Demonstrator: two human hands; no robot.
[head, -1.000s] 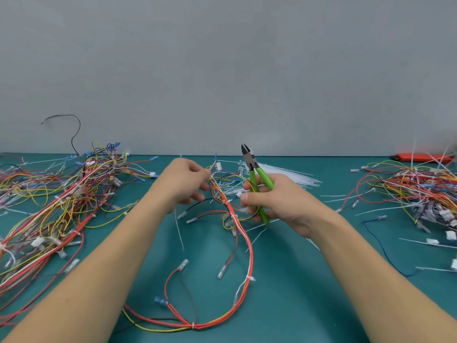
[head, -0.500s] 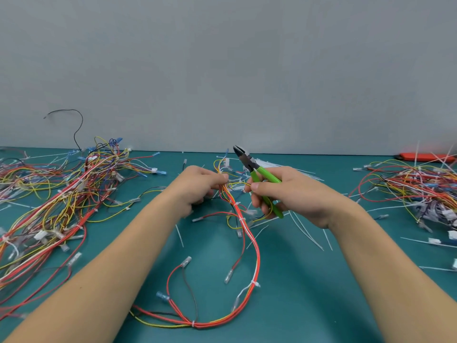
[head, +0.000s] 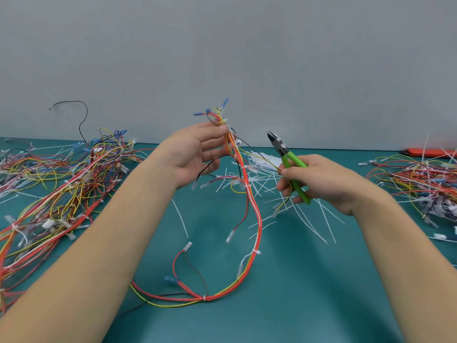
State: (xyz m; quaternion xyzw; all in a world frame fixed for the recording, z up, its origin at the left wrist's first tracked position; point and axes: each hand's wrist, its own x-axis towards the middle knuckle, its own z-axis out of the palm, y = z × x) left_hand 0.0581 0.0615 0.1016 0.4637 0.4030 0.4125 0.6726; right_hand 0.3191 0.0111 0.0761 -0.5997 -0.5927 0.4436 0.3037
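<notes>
The left hand (head: pixel 195 154) had lifted the wire harness (head: pixel 257 219) higher, pinching near its top; the rest trailed below the grip onto the mat (head: pixel 309 293). Right of it, the right hand (head: pixel 324 179) clenched green cutters (head: pixel 294 164).

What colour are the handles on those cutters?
Bright green; the head view shows the cutters best.

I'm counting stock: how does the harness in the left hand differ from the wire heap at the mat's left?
The held harness is one bundle; the wire heap is many tangled together. The held harness is held up at its top by the left hand and loops down; the wire heap lies flat, untouched. Both show red and yellow wires with white ties.
</notes>
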